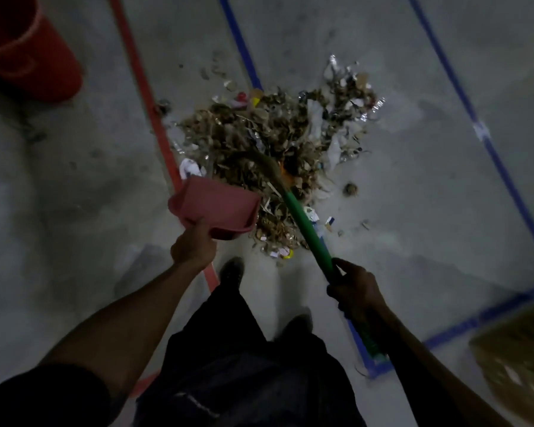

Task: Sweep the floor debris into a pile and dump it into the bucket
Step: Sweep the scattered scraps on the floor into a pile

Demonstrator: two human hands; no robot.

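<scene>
With the heap of dry leaves and paper scraps (278, 143) gathered on the floor, the left hand (193, 246) grips a pink plastic dustpan (215, 206), the right hand (356, 288) clasps the green-handled broom (302, 224); scooping and dumping into the red bucket (25, 47), well apart, remain.

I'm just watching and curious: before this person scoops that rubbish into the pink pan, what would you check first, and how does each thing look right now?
1. Debris pile gathered in one heap: mostly ok; a few scraps lie apart.
2. Left hand holds the pink dustpan: ok.
3. Right hand grips the green broom handle: ok.
4. Dustpan lip flat on the floor at the pile's edge: cannot tell; the pan is blurred.
5. Broom bristles on the pile's far side from the pan: cannot tell; they blend into the debris.
6. Red bucket close by: ok, upper left, across the red floor line.
</scene>
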